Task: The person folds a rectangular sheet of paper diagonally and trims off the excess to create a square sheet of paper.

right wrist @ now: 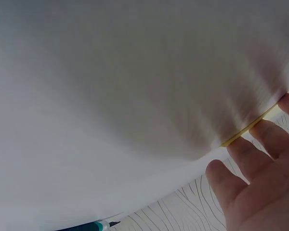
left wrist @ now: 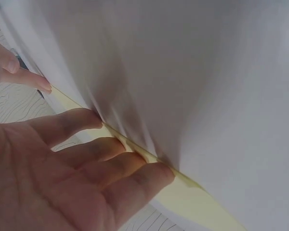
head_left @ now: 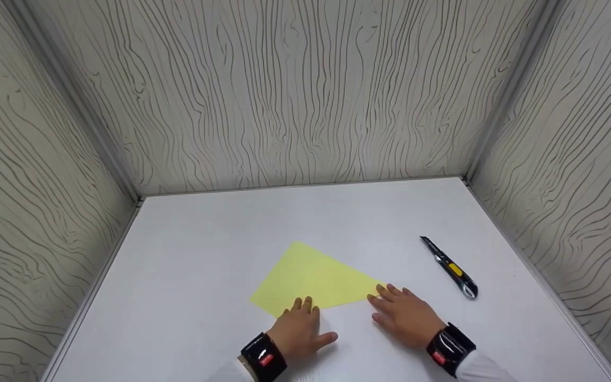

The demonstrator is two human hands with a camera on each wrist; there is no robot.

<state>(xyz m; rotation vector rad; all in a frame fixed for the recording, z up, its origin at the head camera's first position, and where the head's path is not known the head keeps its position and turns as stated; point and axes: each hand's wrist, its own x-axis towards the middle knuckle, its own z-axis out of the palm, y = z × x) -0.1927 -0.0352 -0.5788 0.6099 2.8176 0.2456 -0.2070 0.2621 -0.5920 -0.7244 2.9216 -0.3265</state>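
A yellow sheet of paper (head_left: 311, 276), folded or cut into a kite-like shape, lies flat on the white table. My left hand (head_left: 297, 329) rests on its near edge, fingers extended and thumb spread to the right. On the paper's right corner lie the fingertips of my right hand (head_left: 409, 317), its fingers straight. In the left wrist view, the fingers of the left hand (left wrist: 86, 163) touch the edge of the paper (left wrist: 188, 202). The right wrist view has the right hand (right wrist: 262, 163) touching the thin edge of the paper (right wrist: 250, 127).
To the right of the paper lies a black utility knife (head_left: 451, 269) with a yellow slider, its tip pointing away. Panels with a wood-grain line pattern (head_left: 305, 95) stand behind and on both sides of the white table (head_left: 194, 239). Black bands circle both wrists.
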